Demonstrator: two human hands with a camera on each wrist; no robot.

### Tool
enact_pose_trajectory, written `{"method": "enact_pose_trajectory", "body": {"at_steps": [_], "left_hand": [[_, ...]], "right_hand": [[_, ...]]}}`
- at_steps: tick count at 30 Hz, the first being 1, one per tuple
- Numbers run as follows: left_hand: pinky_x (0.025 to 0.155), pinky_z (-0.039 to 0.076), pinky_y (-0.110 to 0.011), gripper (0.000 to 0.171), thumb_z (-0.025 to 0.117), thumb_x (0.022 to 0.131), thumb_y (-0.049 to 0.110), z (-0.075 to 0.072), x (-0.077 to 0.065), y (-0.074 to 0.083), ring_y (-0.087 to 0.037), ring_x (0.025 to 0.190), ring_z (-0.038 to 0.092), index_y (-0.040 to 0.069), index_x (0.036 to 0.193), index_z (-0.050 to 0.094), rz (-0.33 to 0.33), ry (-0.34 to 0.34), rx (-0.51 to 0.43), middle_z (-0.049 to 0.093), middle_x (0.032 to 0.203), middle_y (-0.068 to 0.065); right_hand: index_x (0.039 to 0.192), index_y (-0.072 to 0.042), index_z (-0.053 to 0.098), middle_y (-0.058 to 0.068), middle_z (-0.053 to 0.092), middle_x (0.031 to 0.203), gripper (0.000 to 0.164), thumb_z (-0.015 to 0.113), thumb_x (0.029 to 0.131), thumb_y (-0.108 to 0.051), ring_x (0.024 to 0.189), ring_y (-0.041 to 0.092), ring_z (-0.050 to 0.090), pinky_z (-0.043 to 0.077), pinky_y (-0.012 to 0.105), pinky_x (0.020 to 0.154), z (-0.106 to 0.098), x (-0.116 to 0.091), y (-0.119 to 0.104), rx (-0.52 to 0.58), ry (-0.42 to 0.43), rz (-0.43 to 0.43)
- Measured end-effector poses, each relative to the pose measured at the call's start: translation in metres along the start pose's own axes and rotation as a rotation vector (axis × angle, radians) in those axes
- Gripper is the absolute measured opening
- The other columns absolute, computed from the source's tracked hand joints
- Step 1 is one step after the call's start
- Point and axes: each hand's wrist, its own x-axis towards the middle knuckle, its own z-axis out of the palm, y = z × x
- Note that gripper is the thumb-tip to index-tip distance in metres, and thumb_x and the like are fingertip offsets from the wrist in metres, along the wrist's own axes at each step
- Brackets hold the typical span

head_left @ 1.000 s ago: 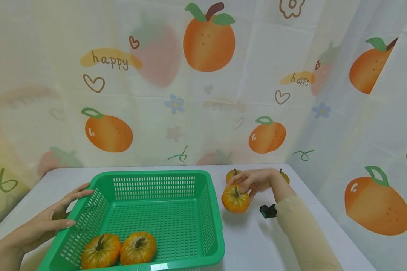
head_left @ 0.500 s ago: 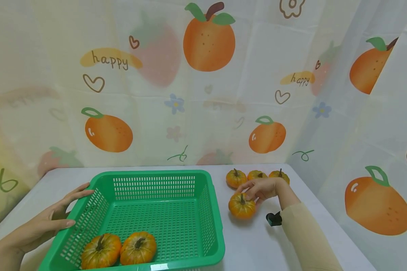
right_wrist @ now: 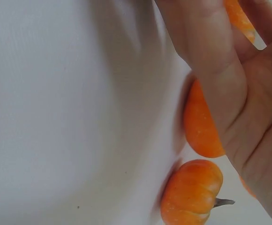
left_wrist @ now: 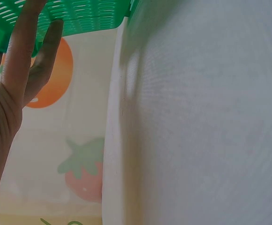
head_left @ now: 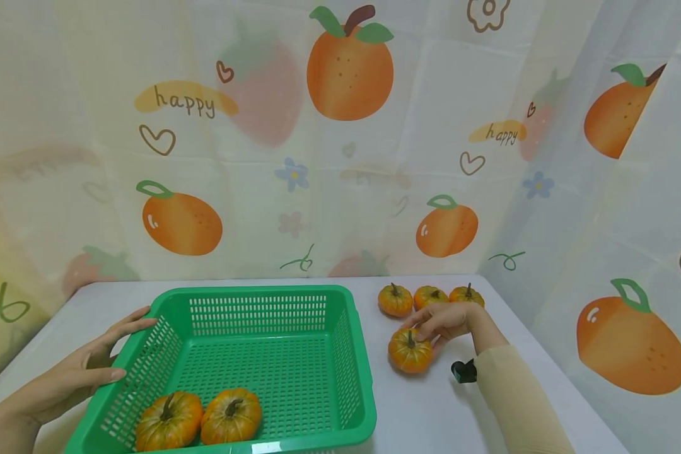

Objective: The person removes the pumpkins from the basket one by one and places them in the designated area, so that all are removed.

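Observation:
In the head view my left hand (head_left: 82,366) rests on the left rim of a green plastic basket (head_left: 364,378). Its fingers are fairly straight, and the left wrist view shows fingers (left_wrist: 47,56) against the basket's outer side. Two small orange pumpkins, one left (head_left: 169,421) and one right (head_left: 231,416), lie in its near left corner. To the right of the basket, my right hand (head_left: 445,320) holds another small pumpkin (head_left: 410,353) by its far side, stem up. That pumpkin is low over the table or touching it; I cannot tell which.
Three more pumpkins stand in a row at the table's back right: left (head_left: 395,300), middle (head_left: 429,295), right (head_left: 466,294). A dark wrist-worn device (head_left: 464,371) sits by the right sleeve. A fruit-printed curtain (head_left: 340,189) hangs behind the white table (head_left: 408,416).
My right hand has moved the pumpkin rightward and nearer to me, away from the basket, uncovering the back row of pumpkins. The left hand and basket have stayed put.

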Motion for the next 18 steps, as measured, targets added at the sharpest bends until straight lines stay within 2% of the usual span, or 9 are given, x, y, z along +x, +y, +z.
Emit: {"method": "enact_pose_trajectory", "body": {"at_steps": [1, 3, 6, 8, 11, 14, 18], "left_hand": [[0.088, 0.038, -0.024, 0.074, 0.037, 0.093, -0.011, 0.0, 0.0, 0.0004, 0.013, 0.142, -0.005, 0.001, 0.158, 0.003, -0.003, 0.001, 0.008, -0.025, 0.166, 0.004], [0.088, 0.038, -0.025, 0.074, 0.038, 0.093, -0.01, 0.0, -0.0001, 0.0004, 0.013, 0.142, -0.006, 0.001, 0.158, 0.003, -0.004, 0.002, 0.013, -0.025, 0.166, 0.003], [0.089, 0.037, -0.036, 0.075, 0.038, 0.093, -0.01, -0.0002, 0.0, 0.0013, 0.013, 0.142, -0.006, 0.002, 0.158, 0.003, -0.012, 0.004, 0.041, -0.025, 0.166, 0.003], [0.09, 0.037, -0.038, 0.075, 0.038, 0.093, -0.01, -0.0004, -0.0001, 0.0013, 0.013, 0.142, -0.006, 0.002, 0.158, 0.003, -0.016, 0.005, 0.049, -0.025, 0.166, 0.003], [0.089, 0.036, -0.048, 0.075, 0.039, 0.093, -0.01, -0.0008, -0.0001, 0.0017, 0.013, 0.142, -0.006, 0.002, 0.158, 0.004, -0.024, 0.011, 0.082, -0.024, 0.166, 0.003], [0.088, 0.037, -0.052, 0.075, 0.039, 0.093, -0.01, -0.0011, -0.0003, 0.0005, 0.013, 0.142, -0.006, 0.002, 0.158, 0.004, -0.029, 0.015, 0.099, -0.023, 0.166, 0.003], [0.09, 0.039, -0.041, 0.074, 0.038, 0.093, -0.01, -0.0018, -0.0004, -0.0021, 0.014, 0.142, -0.004, 0.002, 0.158, 0.004, -0.019, 0.009, 0.084, -0.023, 0.166, 0.003]], "right_hand": [[0.138, -0.005, 0.054, 0.0, 0.061, 0.127, 0.048, 0.061, 0.091, -0.014, 0.1, 0.014, 0.064, 0.059, 0.033, 0.081, -0.0002, 0.0001, 0.0006, -0.002, -0.001, 0.0], [0.137, -0.005, 0.055, 0.0, 0.062, 0.126, 0.047, 0.06, 0.092, -0.013, 0.102, 0.015, 0.064, 0.059, 0.032, 0.081, -0.0002, 0.0006, 0.0018, -0.001, -0.002, 0.0], [0.136, -0.005, 0.056, -0.001, 0.063, 0.125, 0.045, 0.06, 0.093, -0.012, 0.103, 0.015, 0.064, 0.06, 0.031, 0.08, -0.0001, 0.001, 0.0034, 0.003, -0.003, -0.001], [0.136, -0.005, 0.056, -0.001, 0.063, 0.123, 0.044, 0.06, 0.093, -0.012, 0.102, 0.015, 0.064, 0.06, 0.031, 0.079, 0.0001, 0.0011, 0.0044, 0.005, 0.003, -0.004], [0.135, -0.005, 0.057, 0.0, 0.062, 0.122, 0.044, 0.06, 0.092, -0.012, 0.099, 0.015, 0.063, 0.06, 0.031, 0.079, 0.0003, 0.001, 0.0056, 0.01, 0.022, -0.001], [0.135, -0.006, 0.057, 0.003, 0.058, 0.124, 0.045, 0.06, 0.091, -0.013, 0.094, 0.016, 0.062, 0.06, 0.032, 0.079, 0.0003, 0.0001, 0.0064, 0.017, 0.048, 0.007], [0.135, -0.005, 0.057, 0.005, 0.053, 0.128, 0.045, 0.061, 0.091, -0.013, 0.09, 0.017, 0.06, 0.06, 0.032, 0.079, 0.0001, -0.0015, 0.0067, 0.027, 0.076, 0.01]]}}
